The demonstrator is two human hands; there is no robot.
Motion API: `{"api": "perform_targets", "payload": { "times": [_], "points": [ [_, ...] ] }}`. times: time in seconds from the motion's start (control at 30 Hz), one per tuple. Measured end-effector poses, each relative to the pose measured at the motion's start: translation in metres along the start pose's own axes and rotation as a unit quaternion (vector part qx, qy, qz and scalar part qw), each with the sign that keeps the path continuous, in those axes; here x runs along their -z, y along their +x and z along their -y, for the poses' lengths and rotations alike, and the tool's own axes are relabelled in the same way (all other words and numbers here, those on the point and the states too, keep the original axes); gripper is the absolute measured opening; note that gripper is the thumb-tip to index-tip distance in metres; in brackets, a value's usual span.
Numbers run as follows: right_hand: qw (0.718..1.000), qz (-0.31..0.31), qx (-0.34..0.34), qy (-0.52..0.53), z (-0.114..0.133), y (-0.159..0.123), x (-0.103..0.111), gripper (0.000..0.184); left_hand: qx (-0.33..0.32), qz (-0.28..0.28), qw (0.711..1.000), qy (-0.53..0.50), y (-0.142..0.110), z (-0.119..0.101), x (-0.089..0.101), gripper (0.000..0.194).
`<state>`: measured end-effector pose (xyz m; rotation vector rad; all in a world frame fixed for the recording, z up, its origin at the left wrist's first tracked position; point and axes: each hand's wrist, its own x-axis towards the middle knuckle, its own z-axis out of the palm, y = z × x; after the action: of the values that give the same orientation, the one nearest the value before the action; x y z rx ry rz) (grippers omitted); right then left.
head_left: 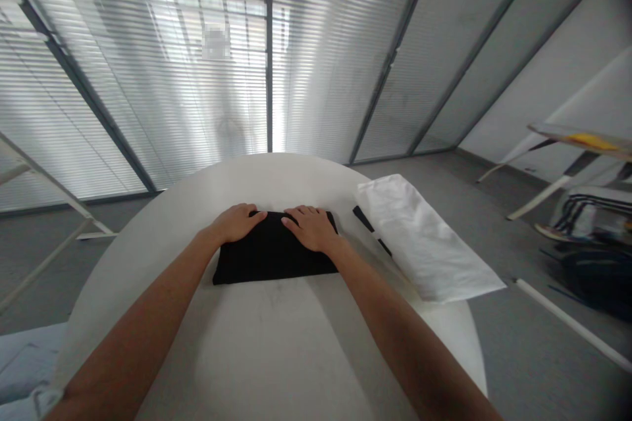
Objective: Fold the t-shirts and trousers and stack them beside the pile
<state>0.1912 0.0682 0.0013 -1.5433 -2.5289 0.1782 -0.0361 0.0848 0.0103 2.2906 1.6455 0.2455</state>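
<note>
A folded black cloth [276,260] lies flat on the round white table [276,342] in front of me. My left hand [237,222] rests at its far left corner, thumb stretched over the fabric and fingers reaching along the edge. Flat on the far right part of the cloth is my right hand [311,227], fingers extended and thumb apart. To the right, a thin black strip with a pale band [368,223] touches or lies partly under a white cloth or soft bag [424,237].
The white cloth overhangs the table's right edge. A wooden-topped table [577,135] stands at the right, with dark bags or bundles [597,270] below. White metal framing [54,187] is on the left, and pale fabric [29,365] lies at lower left. Glass partitions with blinds [197,79] stand behind.
</note>
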Motion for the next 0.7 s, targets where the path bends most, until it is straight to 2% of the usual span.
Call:
{"api": "perform_targets", "payload": {
  "times": [0.23,0.4,0.47,0.63,0.7],
  "points": [
    [0.999,0.004,-0.036,-0.018,-0.005,0.002,0.005,0.065,0.007,-0.038,0.997,-0.063,0.001,0.021,-0.004,0.045],
    [0.996,0.017,-0.075,-0.039,-0.002,0.000,0.011,0.074,0.079,-0.103,0.989,-0.067,-0.002,0.040,-0.008,0.041],
    [0.994,0.057,-0.094,-0.026,-0.007,-0.002,0.018,0.076,0.090,-0.120,0.987,-0.053,-0.001,0.045,-0.009,0.041],
    [0.967,0.226,-0.114,0.032,-0.030,-0.010,0.046,0.078,0.091,-0.109,0.989,0.043,0.005,0.045,-0.015,0.035],
    [0.963,0.248,-0.102,0.030,-0.035,-0.011,0.054,0.075,0.098,-0.106,0.987,0.071,0.005,0.043,-0.016,0.030]
  ]
}}
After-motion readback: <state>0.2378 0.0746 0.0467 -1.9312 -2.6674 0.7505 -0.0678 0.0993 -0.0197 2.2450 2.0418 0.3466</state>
